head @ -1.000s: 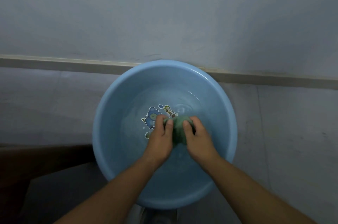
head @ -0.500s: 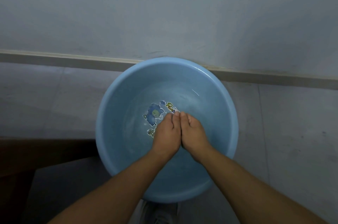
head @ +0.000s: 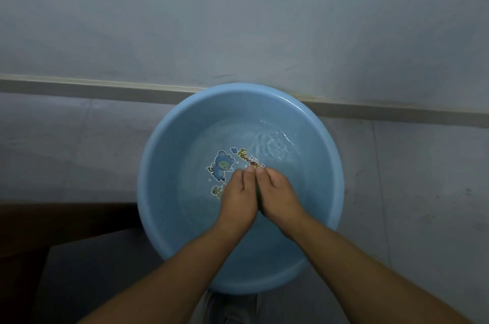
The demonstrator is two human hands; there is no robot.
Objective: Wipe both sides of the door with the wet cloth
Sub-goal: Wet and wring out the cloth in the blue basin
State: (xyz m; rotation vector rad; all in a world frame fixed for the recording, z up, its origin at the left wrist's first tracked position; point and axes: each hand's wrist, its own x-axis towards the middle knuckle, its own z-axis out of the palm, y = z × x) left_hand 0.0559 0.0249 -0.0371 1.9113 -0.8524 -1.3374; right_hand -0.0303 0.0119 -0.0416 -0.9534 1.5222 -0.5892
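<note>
Grey floor tiles [head: 66, 151] under the wall carry a blue basin [head: 148, 191] of shallow water [head: 275, 143]. At its middle only a green sliver of the cloth [head: 259, 200] shows, squeezed between the palms. The left hand [head: 239, 196] and the right hand [head: 280, 196] close tightly round it with fingertips meeting just beyond, likely soaking or wringing it over the water before wiping the door, which is not in view.

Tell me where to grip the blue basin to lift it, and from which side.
Take the basin by its wide rim, at the left and right edges, from outside, one hand each. The far edge nearly meets the skirting board, and the water needs a level lift. The left hand and right hand are busy squeezing the green cloth.
</note>
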